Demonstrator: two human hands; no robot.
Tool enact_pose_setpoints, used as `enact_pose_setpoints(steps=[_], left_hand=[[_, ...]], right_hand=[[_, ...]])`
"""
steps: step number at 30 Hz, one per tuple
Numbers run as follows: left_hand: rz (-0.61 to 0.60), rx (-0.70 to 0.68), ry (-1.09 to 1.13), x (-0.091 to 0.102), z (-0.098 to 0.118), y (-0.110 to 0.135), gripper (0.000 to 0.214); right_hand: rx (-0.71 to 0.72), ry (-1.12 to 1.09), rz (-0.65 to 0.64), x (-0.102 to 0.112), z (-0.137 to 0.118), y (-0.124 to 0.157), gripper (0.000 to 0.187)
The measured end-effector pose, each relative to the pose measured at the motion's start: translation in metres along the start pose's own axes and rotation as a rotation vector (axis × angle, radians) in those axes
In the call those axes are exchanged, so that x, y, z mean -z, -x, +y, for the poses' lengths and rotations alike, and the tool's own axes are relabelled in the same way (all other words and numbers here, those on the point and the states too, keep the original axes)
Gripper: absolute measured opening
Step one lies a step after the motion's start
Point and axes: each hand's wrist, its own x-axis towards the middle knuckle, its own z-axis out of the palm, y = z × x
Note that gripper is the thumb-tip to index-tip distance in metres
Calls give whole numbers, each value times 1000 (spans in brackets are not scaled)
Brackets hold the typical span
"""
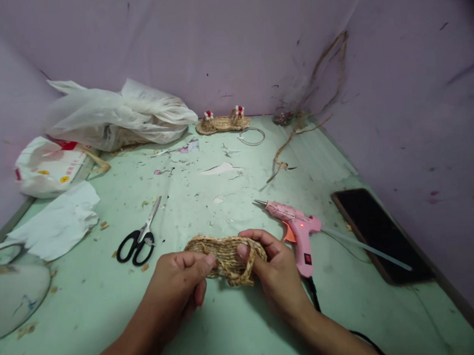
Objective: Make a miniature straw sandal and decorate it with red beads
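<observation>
A small woven straw sandal (227,253), with a braided strap at its right end, is between my two hands above the near part of the table. My right hand (280,268) is closed round the right end, its thumb on the near face by the strap and its fingers behind the far edge. At the left end, my left hand (183,280) is closed in a pinch by the sandal's near side. Whether a thin strand lies between those fingertips is too small to tell. A pink glue gun (298,224) with a lit orange light lies beyond my right hand.
Black-handled scissors (138,242) lie left of the sandal. A phone (379,233) is under the glue stick's end at right. Behind stand a beaded straw sandal (223,123), a ring of wire (252,136), a plastic bag (116,118) and dry twigs (287,142).
</observation>
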Motion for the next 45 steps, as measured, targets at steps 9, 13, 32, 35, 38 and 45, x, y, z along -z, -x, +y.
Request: enact_pose_setpoints(steps=[9, 13, 32, 35, 38, 45], left_hand=[[-72, 136, 474, -12, -6, 0, 37], [-152, 55, 494, -15, -7, 4, 41], [-276, 34, 462, -13, 6, -2, 40], [-290, 65, 386, -11, 5, -3, 38], [-287, 62, 290, -11, 4, -3, 40], [-147, 9, 228, -15, 7, 2, 37]], right_hand=[[-23, 5, 20, -2, -4, 0, 25], [-18, 28, 26, -2, -4, 0, 25], [-8, 37, 12, -1, -5, 1, 24], [-7, 22, 37, -2, -6, 1, 23], [-16, 13, 49, -3, -6, 1, 24], [-22, 39, 39, -3, -5, 2, 26]])
